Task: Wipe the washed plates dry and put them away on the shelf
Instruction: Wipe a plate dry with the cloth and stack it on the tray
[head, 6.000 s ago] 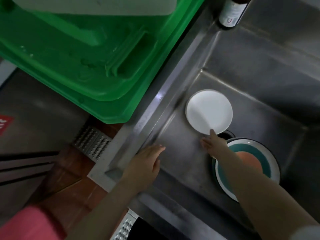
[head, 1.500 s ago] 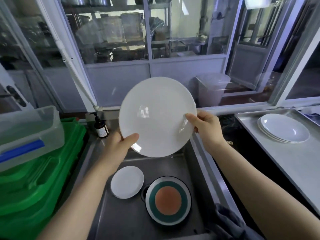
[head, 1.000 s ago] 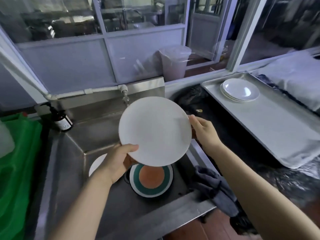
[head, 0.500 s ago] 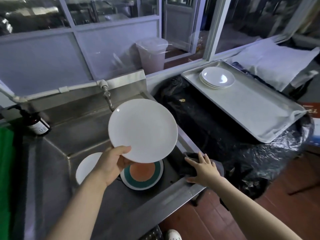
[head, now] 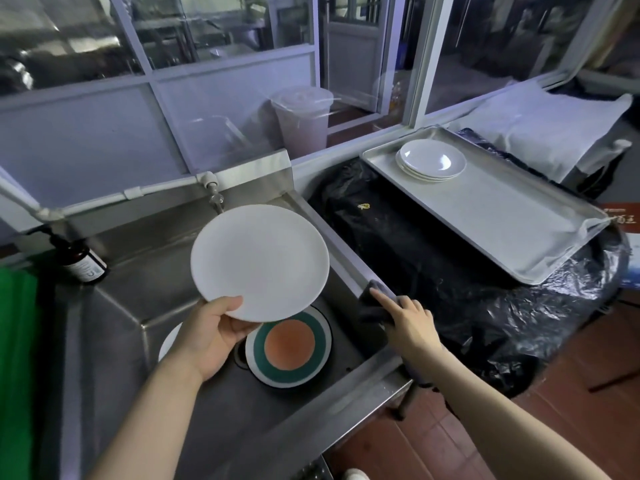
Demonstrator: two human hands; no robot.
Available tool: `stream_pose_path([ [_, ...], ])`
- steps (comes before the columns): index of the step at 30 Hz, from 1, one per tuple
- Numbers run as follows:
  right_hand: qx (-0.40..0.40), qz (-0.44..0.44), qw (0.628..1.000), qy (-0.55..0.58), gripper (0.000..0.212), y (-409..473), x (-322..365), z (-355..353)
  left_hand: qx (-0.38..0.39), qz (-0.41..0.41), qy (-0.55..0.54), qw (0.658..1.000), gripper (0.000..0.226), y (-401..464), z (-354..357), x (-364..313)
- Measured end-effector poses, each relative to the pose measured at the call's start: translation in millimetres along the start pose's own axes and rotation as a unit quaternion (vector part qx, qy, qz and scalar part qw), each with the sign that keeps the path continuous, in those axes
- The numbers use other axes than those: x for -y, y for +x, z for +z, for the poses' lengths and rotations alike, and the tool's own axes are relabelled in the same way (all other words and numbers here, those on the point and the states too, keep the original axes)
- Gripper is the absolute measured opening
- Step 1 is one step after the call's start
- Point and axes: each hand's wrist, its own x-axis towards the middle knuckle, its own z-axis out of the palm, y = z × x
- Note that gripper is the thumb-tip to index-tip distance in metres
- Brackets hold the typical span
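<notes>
Right hand (head: 408, 318) has dropped from white plate (head: 259, 263) onto grey cloth (head: 375, 303), fingers laid on it; left hand (head: 211, 334) pinches plate rim. Bottle (head: 83, 263) label unreadable.

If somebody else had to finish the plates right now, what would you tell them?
Left hand grips the white plate by its lower rim, above the sink.
Right hand rests on the dark cloth at the sink's right edge; whether it grips it cannot be told.
Still in the sink: a teal-and-orange plate and a small white plate.
A stack of white plates sits on the metal tray.
Left: wipe the held plate, then the two in the sink, and put them away.
</notes>
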Motion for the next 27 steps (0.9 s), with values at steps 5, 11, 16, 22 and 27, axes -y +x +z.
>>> stream_pose_path([
  [5,-0.097,-0.086,0.981,0.145,0.065,26,53,-65,-0.004,0.04,-0.024,0.999,0.031,-9,4,-21],
  [11,-0.182,-0.171,0.937,0.245,0.061,54,125,-144,-0.005,0.138,-0.023,0.99,0.036,-24,0,-60],
  [16,-0.251,-0.282,0.897,0.23,0.048,72,192,-211,-0.031,0.241,0.015,0.97,0.035,-43,-5,-87],
  [22,-0.397,-0.4,0.821,0.091,0.038,85,261,-265,-0.111,0.324,0.064,0.937,0.032,-67,-4,-111],
  [27,-0.459,-0.448,0.767,0.014,0.046,85,281,-257,-0.113,0.365,0.024,0.924,0.047,-77,-20,-118],
])
